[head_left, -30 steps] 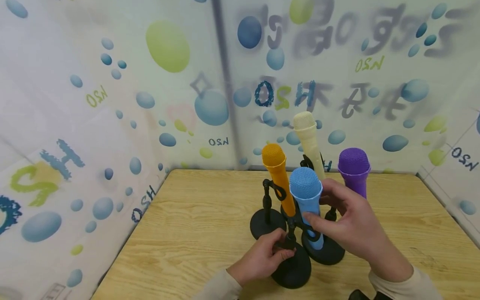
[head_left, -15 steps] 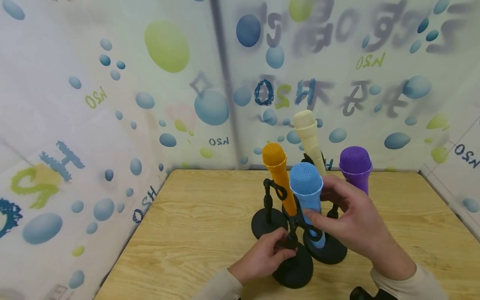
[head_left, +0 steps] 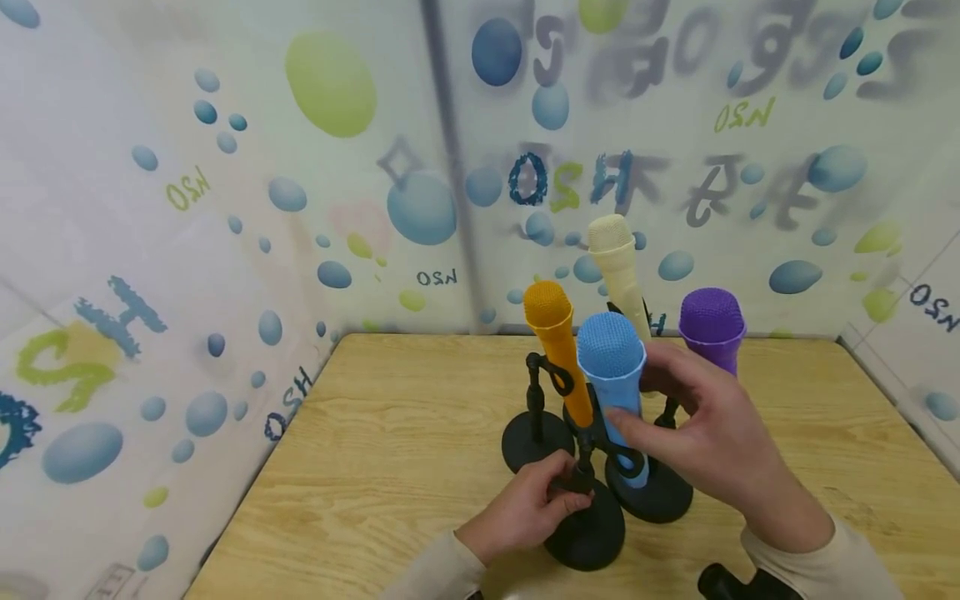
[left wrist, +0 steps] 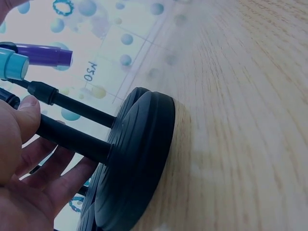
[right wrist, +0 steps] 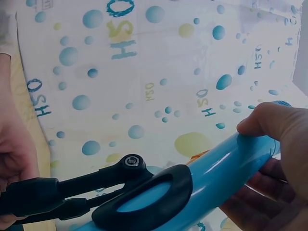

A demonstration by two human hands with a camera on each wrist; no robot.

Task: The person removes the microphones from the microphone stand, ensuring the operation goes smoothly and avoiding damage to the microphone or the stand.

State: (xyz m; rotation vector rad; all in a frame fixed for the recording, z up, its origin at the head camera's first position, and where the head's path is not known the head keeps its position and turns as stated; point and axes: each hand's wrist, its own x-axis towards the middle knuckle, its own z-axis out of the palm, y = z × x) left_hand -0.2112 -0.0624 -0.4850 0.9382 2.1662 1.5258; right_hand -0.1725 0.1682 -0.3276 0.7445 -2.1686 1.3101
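A light blue microphone (head_left: 611, 367) leans in the black clip of the front microphone stand (head_left: 585, 537), its mesh head up. My right hand (head_left: 712, 442) holds the microphone's upper body between thumb and fingers. In the right wrist view, the black clip (right wrist: 184, 192) loops around the blue body. My left hand (head_left: 525, 508) grips the front stand's upright low down, just above its round base. From the left wrist, the thumb and fingers curl about the black pole (left wrist: 72, 138), and the base stands on the table.
Close behind are an orange microphone (head_left: 558, 342), a cream microphone (head_left: 618, 258) and a purple microphone (head_left: 712, 325), with black stands. A black object (head_left: 738, 582) lies by the right sleeve. Printed fabric walls border the wooden table (head_left: 390, 433).
The blue microphone has risen a little relative to the orange one, with my right hand on it. My left hand keeps its grip on the stand. The head view has tilted slightly.
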